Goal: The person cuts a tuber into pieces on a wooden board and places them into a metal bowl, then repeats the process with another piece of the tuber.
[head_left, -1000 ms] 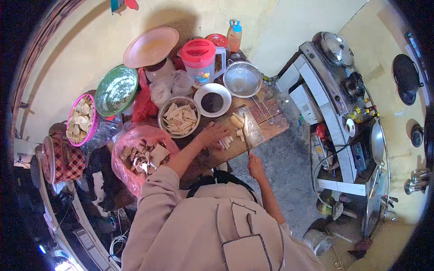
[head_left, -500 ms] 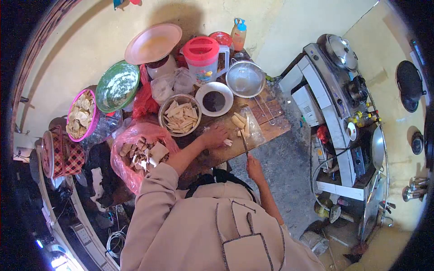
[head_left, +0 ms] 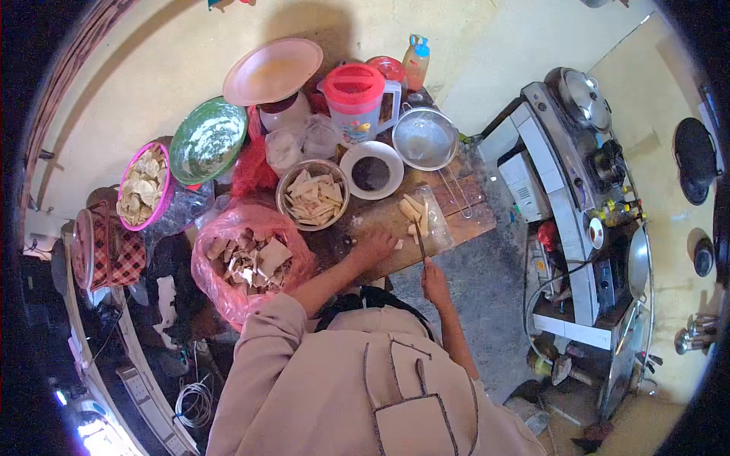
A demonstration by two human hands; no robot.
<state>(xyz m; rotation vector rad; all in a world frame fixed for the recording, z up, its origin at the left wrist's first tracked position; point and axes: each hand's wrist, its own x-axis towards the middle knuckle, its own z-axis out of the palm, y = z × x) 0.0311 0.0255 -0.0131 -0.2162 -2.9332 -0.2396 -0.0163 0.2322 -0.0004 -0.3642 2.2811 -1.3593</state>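
The knife (head_left: 420,242) is partly hidden — the right grip (head_left: 436,282) covers its near end.

The right hand (head_left: 435,281) holds a knife (head_left: 422,247), its blade at the pale pieces (head_left: 411,207) on a shiny board (head_left: 441,228) near the edge of the wooden table (head_left: 477,211). The left hand (head_left: 376,246) is low over the table, with a small white piece (head_left: 398,245) at its fingertips; its grip is unclear. Beyond it, 2 bowls stand side by side: a metal bowl (head_left: 313,227) of pale strips (head_left: 313,199) and a white bowl (head_left: 351,167) of dark liquid (head_left: 370,173). A strainer (head_left: 426,137) lies to their right, and a red-lidded jug (head_left: 353,106) stands behind. A pink bag (head_left: 208,287) of scraps (head_left: 255,260) sits beside the left forearm (head_left: 327,289).
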